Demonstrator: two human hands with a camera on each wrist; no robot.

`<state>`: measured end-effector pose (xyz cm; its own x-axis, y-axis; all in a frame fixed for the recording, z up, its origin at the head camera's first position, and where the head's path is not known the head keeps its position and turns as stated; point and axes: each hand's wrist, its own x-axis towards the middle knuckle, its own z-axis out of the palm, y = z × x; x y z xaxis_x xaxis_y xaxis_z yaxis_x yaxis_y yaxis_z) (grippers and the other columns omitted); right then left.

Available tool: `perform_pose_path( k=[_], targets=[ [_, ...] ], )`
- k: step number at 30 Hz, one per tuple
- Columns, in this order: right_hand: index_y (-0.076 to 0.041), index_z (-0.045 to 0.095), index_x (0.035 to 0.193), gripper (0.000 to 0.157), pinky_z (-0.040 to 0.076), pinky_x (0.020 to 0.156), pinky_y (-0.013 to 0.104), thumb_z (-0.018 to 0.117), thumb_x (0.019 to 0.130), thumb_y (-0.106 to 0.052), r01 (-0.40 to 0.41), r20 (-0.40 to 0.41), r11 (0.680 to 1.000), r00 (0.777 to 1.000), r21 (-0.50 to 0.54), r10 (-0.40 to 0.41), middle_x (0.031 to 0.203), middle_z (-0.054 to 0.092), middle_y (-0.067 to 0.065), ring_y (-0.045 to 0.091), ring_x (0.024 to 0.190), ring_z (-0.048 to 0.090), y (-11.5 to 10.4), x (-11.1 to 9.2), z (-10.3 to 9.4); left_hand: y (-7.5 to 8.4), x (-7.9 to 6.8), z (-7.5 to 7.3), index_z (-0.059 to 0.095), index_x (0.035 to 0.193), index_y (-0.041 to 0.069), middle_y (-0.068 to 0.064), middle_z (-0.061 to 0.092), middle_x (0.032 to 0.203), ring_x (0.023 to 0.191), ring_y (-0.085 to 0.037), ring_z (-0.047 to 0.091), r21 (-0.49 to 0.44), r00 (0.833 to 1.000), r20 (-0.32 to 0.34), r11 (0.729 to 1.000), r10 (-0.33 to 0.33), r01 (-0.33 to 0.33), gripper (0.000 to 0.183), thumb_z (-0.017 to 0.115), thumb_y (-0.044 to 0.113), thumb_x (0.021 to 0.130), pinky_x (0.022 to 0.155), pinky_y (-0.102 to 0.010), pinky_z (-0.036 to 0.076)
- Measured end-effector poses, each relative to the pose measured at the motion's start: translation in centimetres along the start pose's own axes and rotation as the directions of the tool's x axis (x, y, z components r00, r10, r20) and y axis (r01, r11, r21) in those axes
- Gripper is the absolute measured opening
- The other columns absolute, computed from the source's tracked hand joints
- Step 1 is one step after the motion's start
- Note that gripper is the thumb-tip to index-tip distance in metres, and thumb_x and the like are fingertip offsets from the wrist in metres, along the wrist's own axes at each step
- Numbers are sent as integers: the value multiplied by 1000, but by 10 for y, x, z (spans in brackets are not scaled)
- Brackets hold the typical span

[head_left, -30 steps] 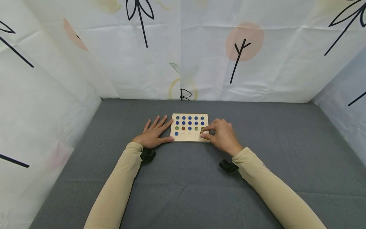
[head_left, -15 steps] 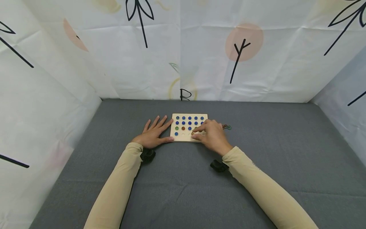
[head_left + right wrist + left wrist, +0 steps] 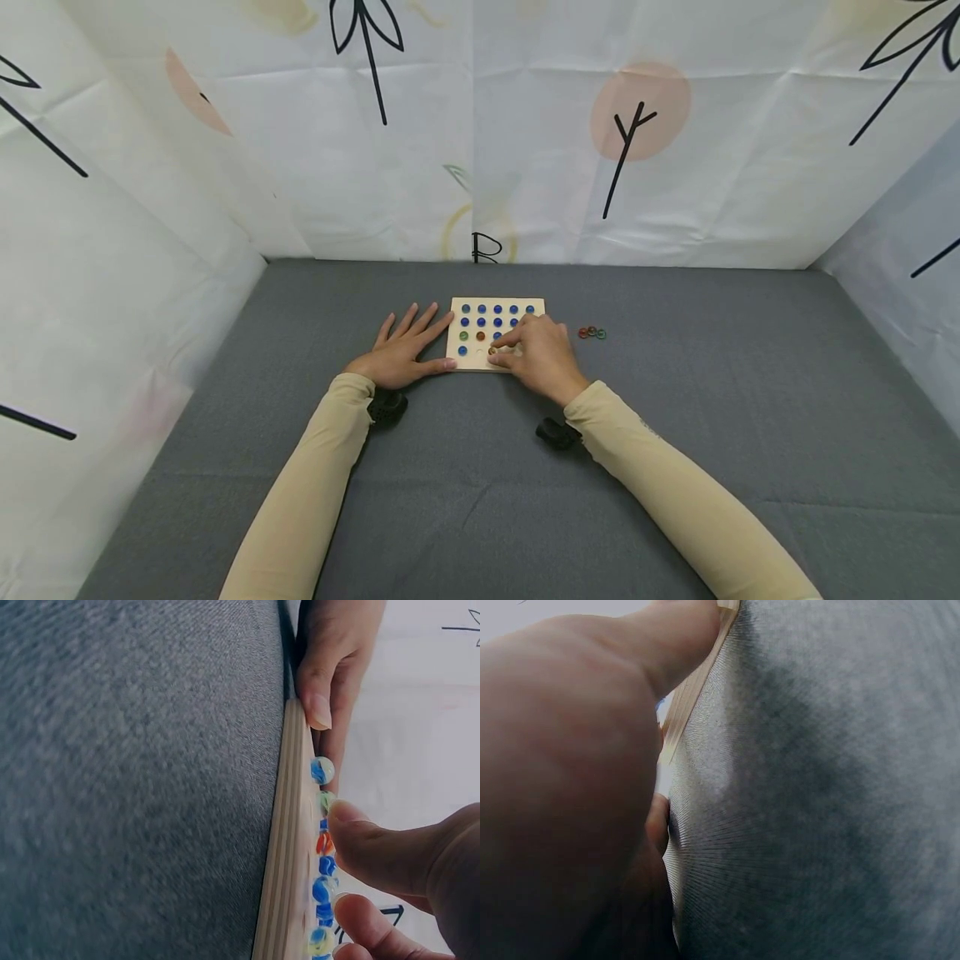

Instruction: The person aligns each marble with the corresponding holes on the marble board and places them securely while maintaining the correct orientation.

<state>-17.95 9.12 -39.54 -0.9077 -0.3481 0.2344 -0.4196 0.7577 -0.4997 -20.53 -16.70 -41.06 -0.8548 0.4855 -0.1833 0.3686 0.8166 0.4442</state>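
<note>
A pale wooden board (image 3: 472, 364) with rows of hollows lies on the grey cloth, most of the visible hollows filled with marbles. My left hand (image 3: 401, 360) rests flat at its left side, fingers spread; the thumb and index fingertip touch the board's edge. Over the front row, my right hand (image 3: 542, 354) pinches a brownish marble (image 3: 492, 351) between thumb and fingers. A blue marble (image 3: 462, 351) sits at the left end of that row, with a bare hollow beside it. The right hand hides the board's front right part. In the right wrist view, its thumb (image 3: 356, 832) hides the pinched marble.
Three loose marbles (image 3: 592, 332), reddish-brown and green, lie on the grey cloth (image 3: 712, 350) right of the board. A white printed fabric backdrop (image 3: 525, 167) rises behind and at both sides.
My right hand has moved left along the board's front row, still pinching the brownish marble. The loose marbles on the right have come into view from behind it. The left hand stays put.
</note>
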Motion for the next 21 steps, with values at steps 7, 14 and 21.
perform_pose_path(
  k=[7,14,21],
  targets=[
    [-16,85,98,17,38,73,47,84,86,-27,-5,4,999,1000,-34,5,86,67,4,22,76,54,-5,3,5,-1,0,1,14,165,22,-9,2,170,155,-33,-8,3,1000,-2,1000,-4,4,85,58,53,101,121,-57,-11],
    [-21,85,94,11,38,73,47,84,86,-29,-18,18,998,1000,-60,19,87,68,3,23,79,54,-7,6,8,-3,2,2,14,165,22,-9,1,170,155,-33,-8,-8,1000,-5,1000,10,-10,85,57,55,100,121,-57,-12],
    [-20,85,93,10,37,73,46,84,87,-28,-20,9,998,1000,-63,21,86,67,3,23,79,55,-9,9,12,-6,3,4,14,165,23,-9,1,171,155,-32,-9,-13,1000,-8,1000,18,-19,87,55,61,99,121,-56,-13]
  ],
)
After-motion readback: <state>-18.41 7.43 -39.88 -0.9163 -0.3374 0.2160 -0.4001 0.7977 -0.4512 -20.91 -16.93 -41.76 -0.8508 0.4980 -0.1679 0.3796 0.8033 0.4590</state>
